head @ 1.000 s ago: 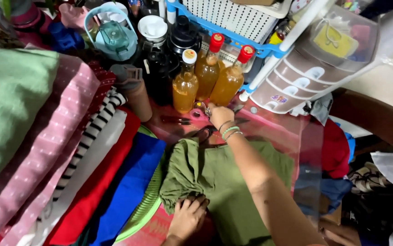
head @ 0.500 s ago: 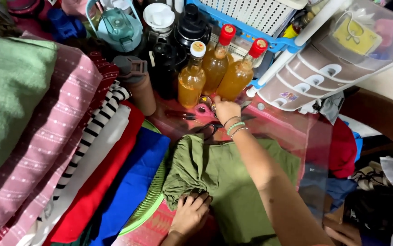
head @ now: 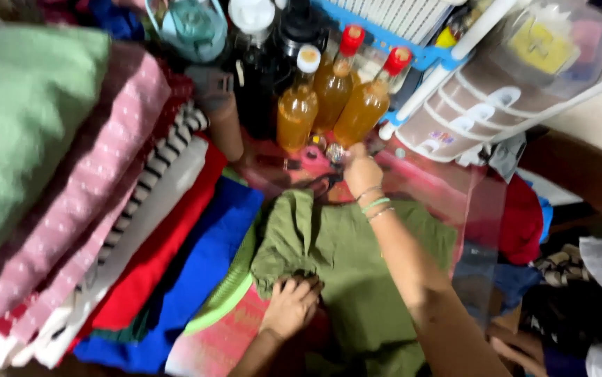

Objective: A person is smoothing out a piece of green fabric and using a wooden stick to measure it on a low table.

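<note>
Olive-green garment (head: 343, 258) — creased, bunched (near edge) under left hand (head: 290, 307)

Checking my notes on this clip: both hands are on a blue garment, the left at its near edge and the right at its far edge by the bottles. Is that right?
Not quite: the garment is olive green, not blue. The head view shows the left hand at its near edge and the right hand at its far edge by the bottles.

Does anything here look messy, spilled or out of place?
Nothing spilled. The olive green garment lies rumpled, bunched where the left hand grips its edge; the right hand holds the far end. The amber bottles stand upright and capped, oddly close to the folded fabrics.
</note>
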